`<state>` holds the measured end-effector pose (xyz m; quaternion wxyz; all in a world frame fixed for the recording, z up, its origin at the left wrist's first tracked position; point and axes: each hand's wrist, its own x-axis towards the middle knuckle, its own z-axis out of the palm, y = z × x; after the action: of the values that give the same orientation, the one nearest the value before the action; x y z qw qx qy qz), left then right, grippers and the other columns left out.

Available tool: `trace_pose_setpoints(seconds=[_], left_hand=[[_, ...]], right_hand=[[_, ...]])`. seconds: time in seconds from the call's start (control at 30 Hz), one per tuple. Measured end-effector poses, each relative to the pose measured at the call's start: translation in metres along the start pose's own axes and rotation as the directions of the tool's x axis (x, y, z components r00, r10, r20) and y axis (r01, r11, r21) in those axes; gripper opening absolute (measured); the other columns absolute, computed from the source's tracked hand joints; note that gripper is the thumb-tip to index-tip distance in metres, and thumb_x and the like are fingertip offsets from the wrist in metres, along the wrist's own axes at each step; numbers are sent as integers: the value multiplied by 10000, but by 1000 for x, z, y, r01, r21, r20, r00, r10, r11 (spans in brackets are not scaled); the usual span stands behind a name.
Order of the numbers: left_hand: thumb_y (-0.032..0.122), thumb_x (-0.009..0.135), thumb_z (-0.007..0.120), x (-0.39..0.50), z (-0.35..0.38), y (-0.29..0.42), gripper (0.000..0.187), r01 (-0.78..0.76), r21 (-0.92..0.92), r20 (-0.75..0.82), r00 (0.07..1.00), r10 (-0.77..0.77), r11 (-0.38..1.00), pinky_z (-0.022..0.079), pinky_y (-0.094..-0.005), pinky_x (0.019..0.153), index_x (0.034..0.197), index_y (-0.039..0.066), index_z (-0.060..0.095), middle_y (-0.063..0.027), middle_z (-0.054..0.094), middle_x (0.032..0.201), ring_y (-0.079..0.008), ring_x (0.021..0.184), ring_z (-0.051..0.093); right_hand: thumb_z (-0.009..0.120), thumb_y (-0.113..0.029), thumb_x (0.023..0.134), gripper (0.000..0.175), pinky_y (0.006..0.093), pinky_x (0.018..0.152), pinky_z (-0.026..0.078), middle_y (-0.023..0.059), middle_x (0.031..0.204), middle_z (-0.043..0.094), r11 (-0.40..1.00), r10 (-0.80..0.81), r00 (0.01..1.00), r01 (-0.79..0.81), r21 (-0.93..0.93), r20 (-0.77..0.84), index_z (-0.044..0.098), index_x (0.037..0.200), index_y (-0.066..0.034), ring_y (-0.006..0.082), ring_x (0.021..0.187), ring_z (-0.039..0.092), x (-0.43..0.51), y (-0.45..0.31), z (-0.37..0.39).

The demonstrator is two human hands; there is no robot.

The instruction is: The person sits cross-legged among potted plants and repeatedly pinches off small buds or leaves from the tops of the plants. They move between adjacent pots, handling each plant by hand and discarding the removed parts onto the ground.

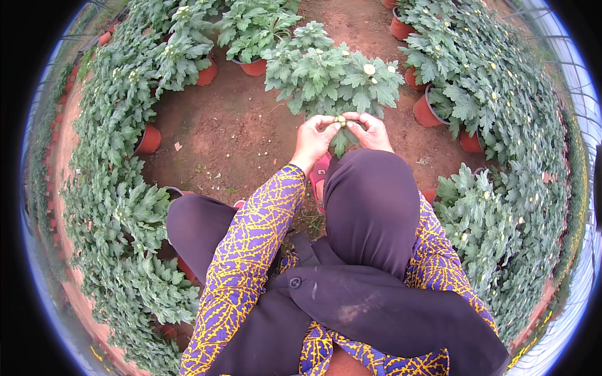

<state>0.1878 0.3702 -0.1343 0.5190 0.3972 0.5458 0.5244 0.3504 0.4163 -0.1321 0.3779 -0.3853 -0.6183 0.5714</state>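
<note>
Just above my right knee, my left hand (314, 138) pinches a small cluster of green chrysanthemum buds (340, 121) between thumb and forefinger. From the other side, the thumb and fingers of my right hand (371, 134) meet the same cluster. A green leaf (340, 142) hangs below the buds, between the two hands. Directly beyond my hands stands a bushy chrysanthemum plant (324, 75) with lobed leaves, pale buds and a white flower (369, 69). The stem under the buds and the plant's base are hidden.
Dense rows of potted chrysanthemums (122, 197) (494, 94) line both sides, in red pots (149, 139). Another potted plant (254, 67) stands ahead on the left. Bits of plant litter (217, 176) lie on the bare soil (211, 127). A pink shoe (320, 176) shows beside my right knee.
</note>
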Motion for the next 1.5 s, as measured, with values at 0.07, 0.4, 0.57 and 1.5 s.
trace_pose_setpoints(seconds=[0.07, 0.4, 0.57, 1.5], left_hand=[[134, 829, 682, 1, -2, 4, 213, 113, -10, 4, 994, -113, 994, 497, -249, 756, 1007, 24, 645, -39, 660, 929, -103, 836, 601], [92, 785, 702, 0, 0, 2, 157, 1, 16, 37, 999, -2, 1000, 476, -238, 614, 907, 22, 635, -36, 656, 854, -82, 692, 574], [86, 820, 650, 3, -1, -4, 138, -102, 173, 27, 995, 98, 980, 477, -242, 709, 939, 18, 639, -40, 652, 879, -94, 784, 584], [121, 825, 641, -2, 6, 7, 121, -108, 143, -17, 994, 112, 984, 473, -250, 652, 855, 6, 622, -41, 643, 764, -95, 696, 578]], right_hand=[[639, -24, 834, 250, 244, 821, 451, 27, 969, 641, 1000, 5, 1000, -5, -12, -8, 611, 1081, 0, 85, 901, 566, 1, -1, 1], [653, 17, 777, 254, 250, 804, 447, 31, 961, 624, 999, 33, 999, -32, 16, -42, 600, 1022, -22, 99, 913, 562, 1, -11, 1], [670, -5, 779, 289, 254, 826, 434, 38, 997, 599, 987, 53, 999, -54, 152, 14, 560, 1046, -15, 108, 927, 549, 1, -6, -8], [638, -5, 794, 179, 254, 772, 480, 45, 913, 647, 993, -81, 997, 80, -89, -12, 619, 969, -34, 120, 871, 603, -5, 4, -10]])
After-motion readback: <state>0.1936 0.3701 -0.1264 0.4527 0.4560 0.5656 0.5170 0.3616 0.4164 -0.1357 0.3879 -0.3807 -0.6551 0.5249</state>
